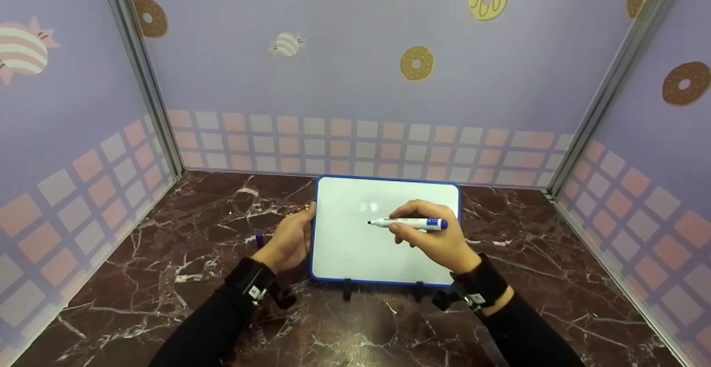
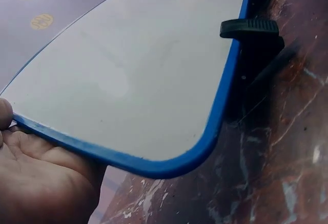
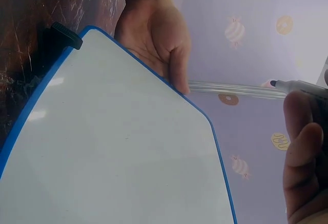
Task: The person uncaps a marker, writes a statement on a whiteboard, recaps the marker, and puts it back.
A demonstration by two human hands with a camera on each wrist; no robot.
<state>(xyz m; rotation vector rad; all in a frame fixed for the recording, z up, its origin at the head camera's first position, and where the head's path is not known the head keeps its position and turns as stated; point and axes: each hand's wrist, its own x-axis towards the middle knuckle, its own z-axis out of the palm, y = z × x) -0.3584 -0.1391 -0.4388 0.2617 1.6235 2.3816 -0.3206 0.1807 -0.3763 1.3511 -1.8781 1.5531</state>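
Note:
A small whiteboard [image 1: 355,245] with a blue frame stands tilted back on black clip feet [image 1: 347,289]; no writing shows on it. At its left edge my left hand [image 1: 290,239] grips the frame, thumb at the front and fingers behind, as the left wrist view shows [image 2: 46,183]. In front of the board my right hand [image 1: 436,236] pinches an uncapped whiteboard marker [image 1: 408,222], white with a blue end. Its dark tip points left. In the right wrist view the marker tip [image 3: 277,84] is apart from the board.
A small blue cap [image 1: 259,240] sits on the dark marbled table [image 1: 222,278] left of my left hand. Lilac panels [image 1: 355,78] with sweets and pink-and-white checks enclose the back and both sides, joined by metal posts [image 1: 139,73].

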